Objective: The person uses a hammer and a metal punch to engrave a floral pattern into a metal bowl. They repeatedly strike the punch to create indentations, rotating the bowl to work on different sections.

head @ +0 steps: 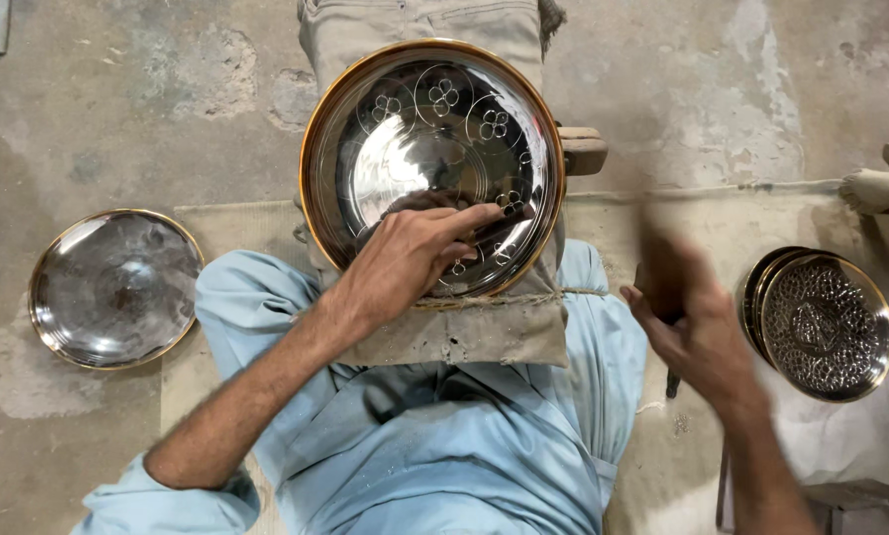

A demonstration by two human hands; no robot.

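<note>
While propped on a cloth-wrapped support across the lap, engraved steel plate sat tilted toward the camera, gold-coloured rim all round, flower-and-circle motifs cut along upper and right inner band. Left hand lay on lower right of plate face, fingers pinched narrow round a slim dark engraving tool, tip touching the metal near the rim. Right hand was raised beside right knee, motion-blurred, curled round a dark handle poking out below the palm; probably a small hammer, head not visible.

Judged stiff, thin, fairly light; polished face likely slippery and easy to scratch or dent, so best taken by the rim at opposite edges, not by the mirrored centre. Nothing inside plate apart from hand and tool.

Plain steel plate lay flat on concrete floor to the left, well apart, nothing in it. Stack of patterned plates rested on a white cloth-covered block to the right, top one fully embossed, nothing in it. Count in stack unclear. Light blue clothing below.
</note>
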